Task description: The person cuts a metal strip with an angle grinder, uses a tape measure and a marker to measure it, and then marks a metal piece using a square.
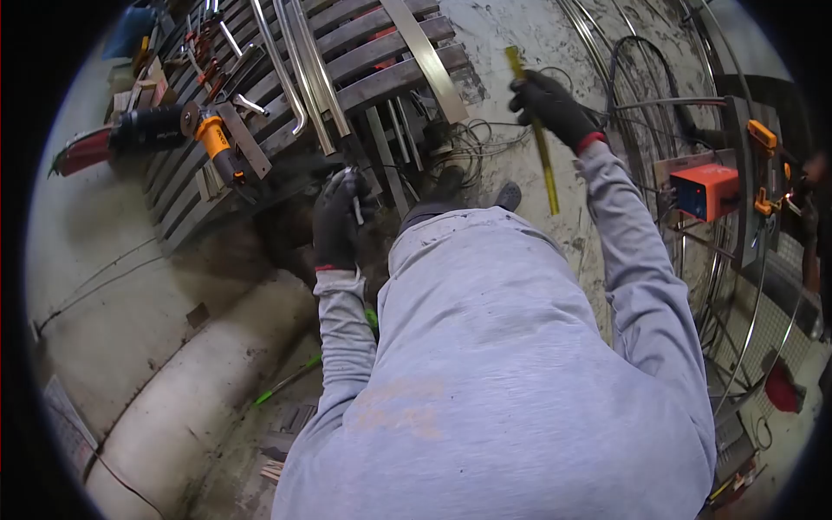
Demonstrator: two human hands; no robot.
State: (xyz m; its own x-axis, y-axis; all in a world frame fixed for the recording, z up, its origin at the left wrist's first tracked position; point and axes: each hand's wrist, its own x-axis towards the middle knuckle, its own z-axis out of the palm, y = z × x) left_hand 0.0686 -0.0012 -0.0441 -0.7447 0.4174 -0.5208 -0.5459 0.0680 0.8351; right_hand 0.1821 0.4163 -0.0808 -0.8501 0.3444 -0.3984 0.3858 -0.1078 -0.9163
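My right hand (pixel 555 108), in a dark glove with a red cuff, is closed around a long, thin yellow strip (pixel 544 160) like a ruler. The strip sticks out past both sides of the fist, over the floor. At the edge of a slatted grey rack, my left hand (pixel 340 221) wears a matching glove. Its fingers are curled round a small pale stick (pixel 358 208), whose exact kind I cannot tell. Just above this hand are the ends of shiny metal tubes (pixel 316 74) lying on the rack.
An orange-and-black angle grinder (pixel 212 143) and clamps (pixel 198 65) lie on the slatted rack (pixel 364 39). A flat metal bar (pixel 429 65) crosses it. Cables (pixel 472 147) coil on the floor. At right are an orange box (pixel 704 191) and another person's arm (pixel 813 234).
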